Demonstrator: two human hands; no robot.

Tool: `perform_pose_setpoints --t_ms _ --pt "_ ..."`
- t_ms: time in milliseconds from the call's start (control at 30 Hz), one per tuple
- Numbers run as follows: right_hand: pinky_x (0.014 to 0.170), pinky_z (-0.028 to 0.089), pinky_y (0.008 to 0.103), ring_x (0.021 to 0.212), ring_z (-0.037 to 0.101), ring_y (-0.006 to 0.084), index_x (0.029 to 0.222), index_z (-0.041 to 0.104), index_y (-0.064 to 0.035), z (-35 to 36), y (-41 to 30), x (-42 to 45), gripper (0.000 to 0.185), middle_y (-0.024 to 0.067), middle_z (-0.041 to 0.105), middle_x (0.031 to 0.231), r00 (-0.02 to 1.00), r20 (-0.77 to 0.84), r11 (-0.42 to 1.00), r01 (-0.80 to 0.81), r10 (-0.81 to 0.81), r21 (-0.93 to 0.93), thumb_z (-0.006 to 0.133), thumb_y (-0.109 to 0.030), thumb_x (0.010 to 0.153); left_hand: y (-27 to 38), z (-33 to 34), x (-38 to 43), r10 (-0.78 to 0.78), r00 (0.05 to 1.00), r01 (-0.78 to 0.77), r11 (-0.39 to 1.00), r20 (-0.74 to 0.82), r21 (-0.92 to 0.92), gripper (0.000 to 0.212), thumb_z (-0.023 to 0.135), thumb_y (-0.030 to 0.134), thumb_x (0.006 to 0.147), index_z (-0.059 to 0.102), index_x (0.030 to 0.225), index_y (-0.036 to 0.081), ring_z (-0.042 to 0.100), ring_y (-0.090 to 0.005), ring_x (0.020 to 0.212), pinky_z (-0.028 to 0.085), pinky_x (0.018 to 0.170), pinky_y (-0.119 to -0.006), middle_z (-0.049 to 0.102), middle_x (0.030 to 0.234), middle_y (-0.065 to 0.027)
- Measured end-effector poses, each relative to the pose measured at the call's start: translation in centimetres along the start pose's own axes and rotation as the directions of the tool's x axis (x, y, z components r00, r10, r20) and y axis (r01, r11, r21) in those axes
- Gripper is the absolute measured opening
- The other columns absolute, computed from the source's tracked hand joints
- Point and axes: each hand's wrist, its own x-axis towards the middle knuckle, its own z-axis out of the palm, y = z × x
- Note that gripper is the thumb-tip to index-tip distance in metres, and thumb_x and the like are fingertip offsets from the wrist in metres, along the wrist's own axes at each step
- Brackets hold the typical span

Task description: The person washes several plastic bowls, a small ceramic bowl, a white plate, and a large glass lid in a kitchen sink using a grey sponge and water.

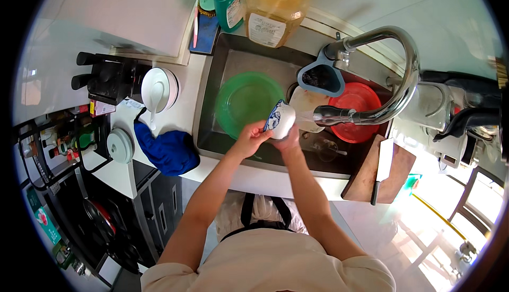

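Both of my hands hold a white bowl with a blue pattern [281,122], tilted on its side over the sink [260,57]. My left hand [253,136] grips the patterned rim with thumb and fingers. Around the base and underside, my right hand [289,137] is partly hidden by the bowl. Water streams from the chrome faucet [336,116] onto the bowl's right side. Below and left of the bowl sits a green plastic basin [238,93] with liquid in it. Beyond the spout are a red plastic basin [355,93] and a whitish board or tray [308,97].
A blue-grey strainer [338,87] hangs at the faucet's base. A cleaver [384,161] rests on a wooden cutting board [362,180] at the right. Stacked bowls with a spoon [154,93], a blue cloth [171,153] and a knife block [115,77] stand left. Soap bottle [274,13] behind.
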Motion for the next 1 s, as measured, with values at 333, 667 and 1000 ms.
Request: perform_pose_setpoints --t_ms 333,667,1000 --pt "0.084 0.041 0.0308 0.098 0.052 0.0207 0.116 0.045 0.0013 3.1 -0.1 -0.8 0.04 0.0128 0.055 0.105 0.77 -0.17 0.468 0.183 -0.615 -0.864 0.035 -0.03 0.093 -1.6 2.4 -1.4 0.108 0.985 0.01 0.741 -0.134 0.672 0.003 0.054 -0.002 0.079 0.053 0.082 -0.001 0.047 -0.0097 0.057 0.039 0.051 -0.028 0.055 0.063 -0.0133" --pt "0.106 0.014 0.0334 0.132 0.016 0.025 0.135 0.021 -0.001 3.0 2.7 -3.6 0.05 0.0155 0.018 0.142 0.843 0.348 0.146 0.438 -0.411 -0.887 0.031 -0.028 0.094 0.5 0.3 1.0 0.005 0.992 0.096 0.601 -0.124 0.794 0.01 0.052 -0.003 0.075 0.055 0.085 -0.002 0.049 -0.0123 0.061 0.043 0.058 -0.028 0.058 0.069 -0.0105" --pt "0.085 0.042 0.0374 0.098 0.054 0.0232 0.1 0.055 -0.0054 3.5 -4.1 2.4 0.026 0.0095 0.059 0.098 0.997 0.007 0.181 -0.007 0.078 -0.984 0.036 -0.02 0.09 1.8 -3.4 1.4 -0.283 0.945 0.258 0.953 0.163 0.162 0.02 0.054 0.004 0.084 0.057 0.103 -0.001 0.054 -0.0059 0.082 0.042 0.076 -0.021 0.06 0.093 -0.0005"
